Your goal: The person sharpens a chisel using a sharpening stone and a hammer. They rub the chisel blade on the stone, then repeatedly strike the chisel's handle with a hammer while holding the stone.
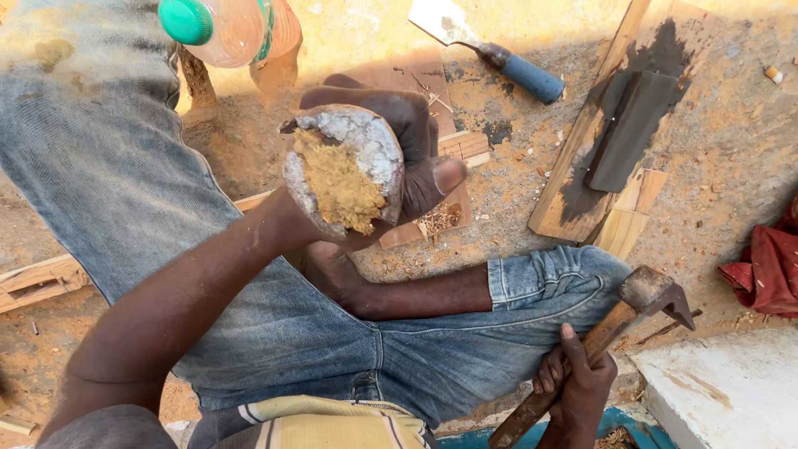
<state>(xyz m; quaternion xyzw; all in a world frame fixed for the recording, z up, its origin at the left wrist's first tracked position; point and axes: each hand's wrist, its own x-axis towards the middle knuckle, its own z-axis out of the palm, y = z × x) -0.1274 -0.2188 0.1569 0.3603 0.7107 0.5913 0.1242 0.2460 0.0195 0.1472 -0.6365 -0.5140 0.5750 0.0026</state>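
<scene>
My left hand (pixel 420 145) is raised in front of me and grips a round chunk of wood (pixel 345 170). The chunk has a whitish crust around its rim and a rough, yellow, fibrous face turned up to the camera. My right hand (pixel 575 384) rests low beside my right knee, closed around the wooden handle of an adze-like tool (pixel 611 324). Its rusty metal head (pixel 655 293) points up and to the right, well apart from the chunk. I sit on sandy ground in blue jeans with my legs folded.
A blue-handled chisel (pixel 511 68) lies on the ground ahead. A dark sharpening stone (pixel 632 125) sits on a stained wooden board (pixel 573 199). A green-capped plastic bottle (pixel 220 29) stands at the top left. A red cloth (pixel 769 266) and a white slab (pixel 723 391) lie at the right.
</scene>
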